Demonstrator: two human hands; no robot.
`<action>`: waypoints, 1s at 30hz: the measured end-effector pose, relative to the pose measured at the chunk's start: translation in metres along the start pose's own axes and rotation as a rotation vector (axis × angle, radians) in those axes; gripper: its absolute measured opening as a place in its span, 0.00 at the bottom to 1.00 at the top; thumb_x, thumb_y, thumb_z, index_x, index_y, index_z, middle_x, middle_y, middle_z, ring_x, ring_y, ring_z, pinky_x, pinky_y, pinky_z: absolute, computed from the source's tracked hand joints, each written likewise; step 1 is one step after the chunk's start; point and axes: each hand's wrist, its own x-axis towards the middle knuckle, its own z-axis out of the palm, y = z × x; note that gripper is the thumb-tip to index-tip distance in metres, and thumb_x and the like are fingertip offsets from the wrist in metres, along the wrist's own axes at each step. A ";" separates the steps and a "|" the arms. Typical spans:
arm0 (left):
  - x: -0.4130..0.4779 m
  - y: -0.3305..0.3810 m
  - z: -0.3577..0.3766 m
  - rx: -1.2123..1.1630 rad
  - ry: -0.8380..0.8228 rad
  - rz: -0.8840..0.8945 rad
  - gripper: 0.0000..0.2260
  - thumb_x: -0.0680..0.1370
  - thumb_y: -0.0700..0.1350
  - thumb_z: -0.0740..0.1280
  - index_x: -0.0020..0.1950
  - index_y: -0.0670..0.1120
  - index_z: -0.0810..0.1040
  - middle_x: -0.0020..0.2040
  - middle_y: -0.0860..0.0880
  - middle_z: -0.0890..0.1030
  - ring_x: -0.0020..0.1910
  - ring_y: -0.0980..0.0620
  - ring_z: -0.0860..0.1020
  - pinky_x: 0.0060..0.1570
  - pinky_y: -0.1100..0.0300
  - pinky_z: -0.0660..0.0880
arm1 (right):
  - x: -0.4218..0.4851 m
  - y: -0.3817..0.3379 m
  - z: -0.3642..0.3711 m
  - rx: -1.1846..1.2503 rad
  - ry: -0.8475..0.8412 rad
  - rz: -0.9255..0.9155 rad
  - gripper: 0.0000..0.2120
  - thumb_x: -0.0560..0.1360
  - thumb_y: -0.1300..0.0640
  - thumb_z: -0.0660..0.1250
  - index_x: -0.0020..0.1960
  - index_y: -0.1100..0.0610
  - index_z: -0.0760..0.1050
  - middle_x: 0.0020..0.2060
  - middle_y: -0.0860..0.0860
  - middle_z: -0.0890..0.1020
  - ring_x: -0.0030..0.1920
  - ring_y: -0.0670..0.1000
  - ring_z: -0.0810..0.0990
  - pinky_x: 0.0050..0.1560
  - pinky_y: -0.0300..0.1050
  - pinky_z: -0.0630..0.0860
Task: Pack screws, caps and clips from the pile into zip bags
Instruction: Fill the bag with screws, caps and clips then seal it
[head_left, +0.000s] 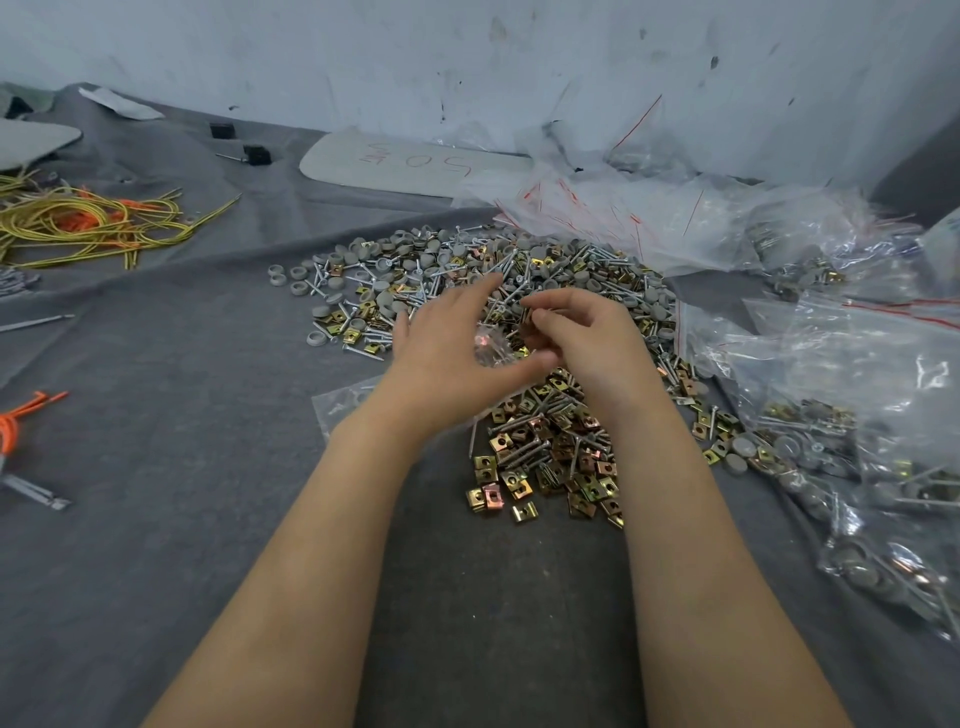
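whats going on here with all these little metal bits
A person is sorting hardware on a grey cloth. Both hands are over the pile of screws, grey caps and brass clips: the left hand holds a small clear bag, and the right hand is curled at its mouth, seemingly feeding parts in; what it holds is too blurred to tell. Filled bags lie to the right, and empty bags sit behind the pile.

Two bare forearms rise from the bottom edge toward the middle of the frame, with no sleeves, gloves, watch or bands on them. The left hand and the right hand are bare too, with short, unpainted nails on the fingers and no rings.
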 end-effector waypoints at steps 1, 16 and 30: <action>0.001 0.000 -0.002 -0.060 0.074 0.028 0.36 0.71 0.61 0.70 0.76 0.54 0.61 0.72 0.53 0.68 0.70 0.53 0.66 0.70 0.52 0.61 | 0.000 -0.001 0.000 0.030 -0.018 -0.003 0.12 0.78 0.64 0.63 0.44 0.50 0.80 0.35 0.46 0.83 0.37 0.41 0.82 0.38 0.34 0.77; -0.002 0.015 -0.008 -0.200 0.240 0.175 0.07 0.75 0.40 0.70 0.53 0.45 0.79 0.47 0.51 0.80 0.45 0.58 0.77 0.49 0.66 0.74 | -0.004 -0.011 0.004 0.390 -0.204 0.168 0.03 0.77 0.60 0.66 0.45 0.57 0.76 0.34 0.50 0.79 0.33 0.46 0.79 0.35 0.37 0.76; -0.004 0.016 -0.008 -0.164 0.260 0.225 0.12 0.74 0.40 0.72 0.56 0.45 0.77 0.44 0.53 0.79 0.44 0.56 0.76 0.46 0.66 0.73 | -0.001 -0.009 0.007 0.477 -0.127 0.214 0.06 0.75 0.65 0.67 0.41 0.57 0.77 0.31 0.49 0.81 0.31 0.45 0.79 0.33 0.38 0.77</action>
